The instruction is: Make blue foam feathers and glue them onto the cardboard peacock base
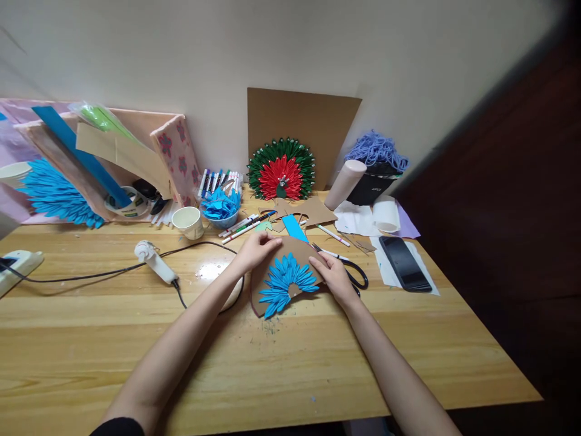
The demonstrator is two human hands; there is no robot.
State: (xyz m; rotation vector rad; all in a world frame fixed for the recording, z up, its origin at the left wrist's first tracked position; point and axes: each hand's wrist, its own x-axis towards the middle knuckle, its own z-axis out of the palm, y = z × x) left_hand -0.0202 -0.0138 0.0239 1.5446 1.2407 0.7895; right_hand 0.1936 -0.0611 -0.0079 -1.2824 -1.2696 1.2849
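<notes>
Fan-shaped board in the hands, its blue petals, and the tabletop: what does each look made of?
Fan-shaped board: probably matte cardboard, going by its plain brown face and thin cut edge. Blue petals: perhaps folded ribbon, softly satiny, with creased, pointed shapes; paper isn't ruled out. Tabletop: wood or wood-look laminate, glossy, with grain bands and a bright reflection.

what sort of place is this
Probably a craft workspace, perhaps at home: in view are marker pens, a bowl of blue pieces, and a cardboard piece decorated with blue petals.
</notes>
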